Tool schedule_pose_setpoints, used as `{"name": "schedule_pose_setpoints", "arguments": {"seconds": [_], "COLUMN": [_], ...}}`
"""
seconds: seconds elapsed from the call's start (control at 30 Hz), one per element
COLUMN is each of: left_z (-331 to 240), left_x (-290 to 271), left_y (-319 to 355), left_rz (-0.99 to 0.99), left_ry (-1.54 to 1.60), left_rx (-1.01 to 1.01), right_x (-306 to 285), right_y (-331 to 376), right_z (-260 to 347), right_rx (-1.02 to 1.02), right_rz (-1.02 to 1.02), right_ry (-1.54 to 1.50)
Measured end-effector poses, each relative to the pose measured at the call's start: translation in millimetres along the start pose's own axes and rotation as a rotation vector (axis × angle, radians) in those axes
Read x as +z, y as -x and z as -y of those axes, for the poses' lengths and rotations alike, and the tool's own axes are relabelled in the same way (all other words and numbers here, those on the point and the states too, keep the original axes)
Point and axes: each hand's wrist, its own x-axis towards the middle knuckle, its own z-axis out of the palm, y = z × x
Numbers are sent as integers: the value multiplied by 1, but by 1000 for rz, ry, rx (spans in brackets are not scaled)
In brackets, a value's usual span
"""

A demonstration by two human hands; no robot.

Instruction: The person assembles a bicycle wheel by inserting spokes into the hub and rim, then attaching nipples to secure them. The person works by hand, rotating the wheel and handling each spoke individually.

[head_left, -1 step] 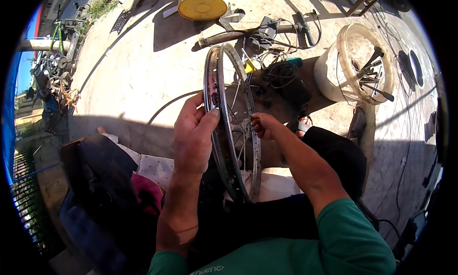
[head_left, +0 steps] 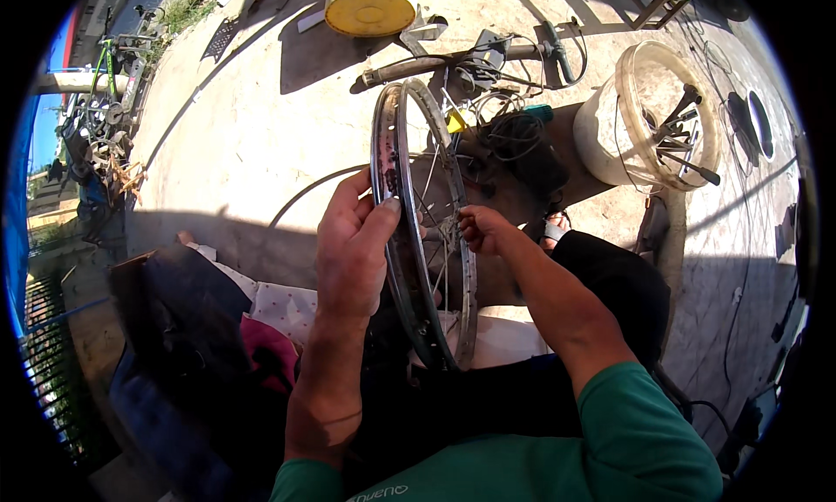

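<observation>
- Through the head camera I look down on pale concrete ground (head_left: 235, 136), sunlit farther out and shaded nearer the person.
- I have the bicycle wheel (head_left: 417, 241) at the centre of my view, upright in front of the person's lap, its spokes showing through the rim.
- My left hand (head_left: 353, 241) grasps the wheel's left side, thumb laid on the rim and fingers wrapped behind it.
- My right hand (head_left: 483, 232) is at the wheel's right side with fingers curled in; I cannot tell whether they pinch a spoke or only touch the rim.
- Beyond the wheel I see a tangle of cables (head_left: 514, 134) and a long pipe (head_left: 409, 70), with a yellow container (head_left: 370, 16) farther off.
- To the right I make out a whitish bucket (head_left: 599, 141) with tools (head_left: 675, 139) inside.
- To the left, near the person, lies a dotted white cloth (head_left: 286, 307).
</observation>
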Motion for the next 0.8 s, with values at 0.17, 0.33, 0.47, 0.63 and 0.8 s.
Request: {"name": "schedule_pose_setpoints", "arguments": {"seconds": [0.17,0.33,0.47,0.63,0.8], "left_z": [0,2,2,3,2], "left_x": [-2,-2,-1,-1,-1], "left_y": [-1,-2,-2,-4,-3], "left_rz": [-17,-10,-7,2,2], "left_ry": [7,15,17,-2,15], "left_rx": [-7,-1,2,8,10], "right_x": [-6,-7,-9,-16,-22], "right_y": [-4,-3,-7,-10,7], "right_z": [-4,1,1,-10,-31], "right_rx": [33,26,40,19,-67], "right_rz": [131,160,217,258,496], "right_ry": [-112,-66,-136,-219,-554]}}
